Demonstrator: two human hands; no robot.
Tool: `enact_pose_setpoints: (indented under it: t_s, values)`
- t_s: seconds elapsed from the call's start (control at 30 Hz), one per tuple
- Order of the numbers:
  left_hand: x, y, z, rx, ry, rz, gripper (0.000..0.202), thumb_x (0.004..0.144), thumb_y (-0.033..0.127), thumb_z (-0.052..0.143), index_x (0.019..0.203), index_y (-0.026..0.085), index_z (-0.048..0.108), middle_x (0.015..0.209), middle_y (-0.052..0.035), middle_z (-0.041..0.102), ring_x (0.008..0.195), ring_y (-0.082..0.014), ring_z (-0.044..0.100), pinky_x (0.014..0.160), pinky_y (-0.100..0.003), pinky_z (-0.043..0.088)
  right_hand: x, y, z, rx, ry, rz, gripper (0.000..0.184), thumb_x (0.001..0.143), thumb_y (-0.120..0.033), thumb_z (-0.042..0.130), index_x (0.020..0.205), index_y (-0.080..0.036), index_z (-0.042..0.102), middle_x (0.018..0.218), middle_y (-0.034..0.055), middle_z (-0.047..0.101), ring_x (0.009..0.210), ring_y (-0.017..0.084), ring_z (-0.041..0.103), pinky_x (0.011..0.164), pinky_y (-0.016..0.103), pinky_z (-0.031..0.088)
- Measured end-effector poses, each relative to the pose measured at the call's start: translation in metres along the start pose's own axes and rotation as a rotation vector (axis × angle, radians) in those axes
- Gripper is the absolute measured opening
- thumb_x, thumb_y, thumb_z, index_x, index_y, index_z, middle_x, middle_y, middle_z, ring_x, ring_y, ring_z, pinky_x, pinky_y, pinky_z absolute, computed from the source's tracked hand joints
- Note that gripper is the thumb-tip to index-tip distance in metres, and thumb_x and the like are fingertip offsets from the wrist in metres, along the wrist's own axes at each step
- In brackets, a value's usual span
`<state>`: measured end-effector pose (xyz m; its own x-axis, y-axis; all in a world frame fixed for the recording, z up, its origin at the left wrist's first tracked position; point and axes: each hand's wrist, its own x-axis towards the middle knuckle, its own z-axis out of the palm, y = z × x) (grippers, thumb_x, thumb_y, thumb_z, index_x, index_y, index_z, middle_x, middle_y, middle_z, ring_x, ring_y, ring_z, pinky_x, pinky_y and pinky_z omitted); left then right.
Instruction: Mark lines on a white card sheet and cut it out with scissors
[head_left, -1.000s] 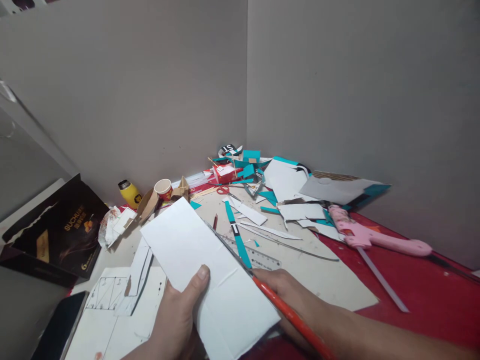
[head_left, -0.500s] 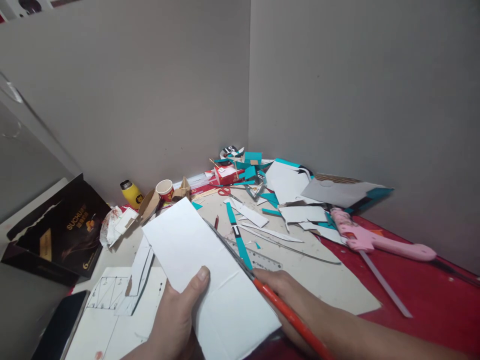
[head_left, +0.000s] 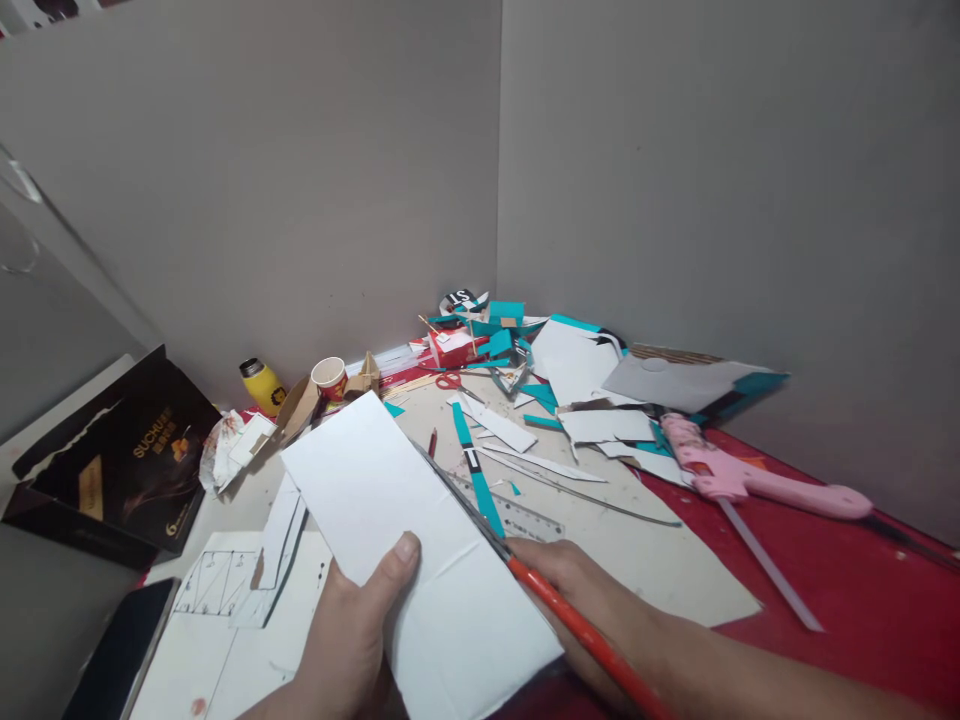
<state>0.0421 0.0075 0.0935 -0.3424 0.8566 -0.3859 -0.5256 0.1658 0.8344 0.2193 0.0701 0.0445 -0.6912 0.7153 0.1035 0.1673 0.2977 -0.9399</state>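
Note:
A white cardboard piece [head_left: 375, 500], creased across its lower half, is tilted in front of me. My left hand [head_left: 367, 610] grips its left edge, thumb on top and the other fingers hidden underneath. Along the right edge of the cardboard runs the grey blade of a pair of scissors with a long red handle [head_left: 570, 620]. My right hand [head_left: 555, 570] is closed at that handle, its fingers mostly hidden behind the handle and the cardboard. A clear ruler [head_left: 532, 522] and a teal strip [head_left: 476, 470] lie just beyond the blade.
At right, a pink glue gun [head_left: 735, 480] with a glue stick rests on the red surface. Cardboard scraps [head_left: 607, 428] pile up toward the corner. To the left are a black box [head_left: 127, 460], a yellow bottle [head_left: 262, 387], a paper cup [head_left: 328, 378], a phone [head_left: 124, 650] and a sketched sheet [head_left: 217, 585].
The cardboard and both hands stay almost exactly where they were, with only a tiny shift of the whole view. The scissors keep the same place along the cardboard edge.

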Motion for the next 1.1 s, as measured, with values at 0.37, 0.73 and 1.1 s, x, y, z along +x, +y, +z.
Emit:
enact_pose_setpoints:
  t_s: [0.37,0.73,1.1]
  values:
    - [0.001,-0.002,-0.001,-0.011,-0.045,0.012,0.088,0.074,0.029,0.079,0.148,0.021,0.032,0.107,-0.0132,0.076,0.103,-0.0327,0.069,0.096,-0.047,0.049,0.0,0.009,0.002,0.011,-0.015,0.02,0.018,0.082,-0.035,0.06,0.084,-0.018,0.067,0.081,0.0034,0.073,0.071,0.021,0.065,0.064,0.027,0.052]
    - [0.0,0.007,0.002,-0.02,-0.014,-0.032,0.069,0.075,0.02,0.075,0.139,0.016,0.047,0.095,-0.0128,0.078,0.096,-0.0331,0.071,0.091,-0.046,0.054,0.001,0.006,0.003,0.053,0.072,0.053,0.04,0.087,-0.056,0.053,0.073,-0.018,0.059,0.068,0.0017,0.061,0.061,0.018,0.057,0.057,0.027,0.048]
    - [0.022,0.024,-0.004,0.107,0.09,0.176,0.06,0.067,0.021,0.082,0.123,0.016,0.063,0.094,-0.0088,0.077,0.091,-0.0308,0.072,0.082,-0.042,0.059,-0.002,-0.005,-0.006,0.425,0.159,0.252,0.046,0.079,-0.063,0.06,0.073,-0.019,0.051,0.041,-0.0062,0.045,0.039,0.01,0.044,0.04,0.021,0.035]
